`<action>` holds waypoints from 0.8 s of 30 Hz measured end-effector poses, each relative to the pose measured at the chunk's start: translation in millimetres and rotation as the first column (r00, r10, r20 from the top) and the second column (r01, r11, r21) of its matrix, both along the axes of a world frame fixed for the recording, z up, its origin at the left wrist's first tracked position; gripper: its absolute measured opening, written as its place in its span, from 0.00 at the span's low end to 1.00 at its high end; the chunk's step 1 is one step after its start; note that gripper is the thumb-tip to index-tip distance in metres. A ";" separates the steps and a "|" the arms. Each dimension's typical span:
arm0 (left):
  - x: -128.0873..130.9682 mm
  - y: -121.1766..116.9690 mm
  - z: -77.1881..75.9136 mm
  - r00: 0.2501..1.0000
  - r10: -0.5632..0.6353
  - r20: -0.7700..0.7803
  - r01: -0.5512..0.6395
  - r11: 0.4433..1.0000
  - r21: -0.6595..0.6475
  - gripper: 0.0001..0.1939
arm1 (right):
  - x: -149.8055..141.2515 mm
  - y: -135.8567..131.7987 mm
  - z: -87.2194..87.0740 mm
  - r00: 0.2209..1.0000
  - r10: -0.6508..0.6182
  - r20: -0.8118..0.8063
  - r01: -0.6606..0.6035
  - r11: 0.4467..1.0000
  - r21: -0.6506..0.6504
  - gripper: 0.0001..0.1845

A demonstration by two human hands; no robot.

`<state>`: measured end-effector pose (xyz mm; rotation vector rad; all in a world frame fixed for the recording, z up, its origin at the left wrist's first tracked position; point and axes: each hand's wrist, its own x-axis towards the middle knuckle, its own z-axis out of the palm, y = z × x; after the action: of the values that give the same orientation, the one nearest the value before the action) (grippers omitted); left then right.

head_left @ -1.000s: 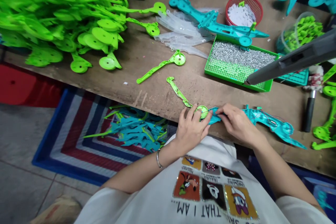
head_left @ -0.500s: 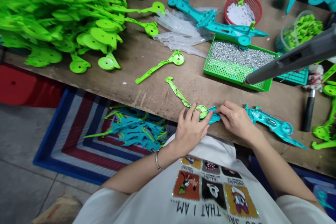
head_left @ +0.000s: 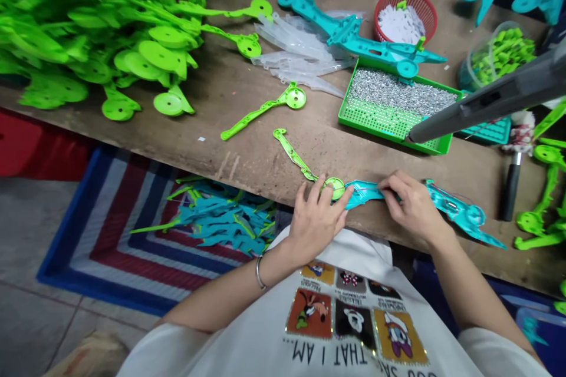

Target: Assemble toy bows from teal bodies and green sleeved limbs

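Observation:
A long turquoise plastic part [head_left: 363,193] lies along the table's front edge, joined at its left end to a lime-green arm [head_left: 292,154] with a round disc. Thin reddish wire [head_left: 460,195] runs over the turquoise part's right section. My left hand [head_left: 315,218] rests with spread fingers on the green disc and the nearby turquoise end, holding them down. Over the middle of the turquoise part, my right hand [head_left: 413,205] is closed in a pinch on what looks like the thin wire; its fingertips partly hide it.
Behind my hands, a green tray [head_left: 384,111] holds small metal screws. A grey tool [head_left: 486,94] slants over it. Lime-green parts [head_left: 88,29] are heaped at left. A red basket [head_left: 432,12], a black-handled brush [head_left: 512,188] and a loose green arm [head_left: 260,112] lie around.
My right hand has slid rightward along the turquoise part, uncovering more of its left section. My left hand stays on the green disc. The whole view has shifted slightly.

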<state>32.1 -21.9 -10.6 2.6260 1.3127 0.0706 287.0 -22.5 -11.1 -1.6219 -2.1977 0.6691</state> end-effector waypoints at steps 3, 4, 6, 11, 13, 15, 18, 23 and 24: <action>-0.3 0.0 -0.7 1.000 -0.003 -0.007 0.003 1.000 0.019 0.29 | 0.5 -3.4 -2.9 0.998 -0.047 0.038 0.045 0.998 0.054 0.08; -0.4 0.0 -1.2 1.000 -0.005 -0.007 0.005 1.000 0.024 0.29 | -0.3 -4.3 -4.2 0.996 -0.060 0.061 0.055 0.996 0.077 0.08; -0.5 -0.4 -2.4 1.000 -0.005 -0.004 0.005 1.000 0.028 0.30 | -2.9 -6.4 -7.3 0.991 -0.096 0.097 0.084 0.989 0.121 0.07; -1.1 -1.5 -4.5 1.000 0.000 0.006 0.000 1.000 0.019 0.30 | -8.5 -11.7 -13.1 0.976 -0.182 0.122 0.154 0.966 0.209 0.07; -1.1 -0.9 -5.9 1.000 0.000 0.006 0.000 1.000 0.026 0.30 | -8.8 -13.1 -14.0 0.972 -0.176 0.155 0.137 0.963 0.232 0.07; -0.8 1.1 -8.2 1.000 -0.009 0.007 0.009 0.999 0.039 0.30 | -7.7 -13.5 -14.5 0.972 -0.138 0.191 0.092 0.968 0.233 0.08; -1.1 5.8 -10.9 0.999 -0.040 0.008 0.040 0.998 0.054 0.31 | -4.7 -12.6 -15.8 0.974 -0.101 0.205 0.053 0.972 0.227 0.09; -11.3 16.7 0.0 0.993 -0.114 0.000 0.114 0.992 0.059 0.29 | -3.7 -15.3 -17.5 0.975 -0.127 0.184 0.074 0.961 0.268 0.10; -14.9 23.0 5.0 0.989 -0.145 0.021 0.143 0.987 0.075 0.29 | -4.4 -17.0 -17.8 0.975 -0.133 0.180 0.081 0.959 0.270 0.10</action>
<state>17.1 1.1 -5.6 2.7632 1.1285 0.1326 282.6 -39.5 -29.0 -1.7121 -2.1996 0.1833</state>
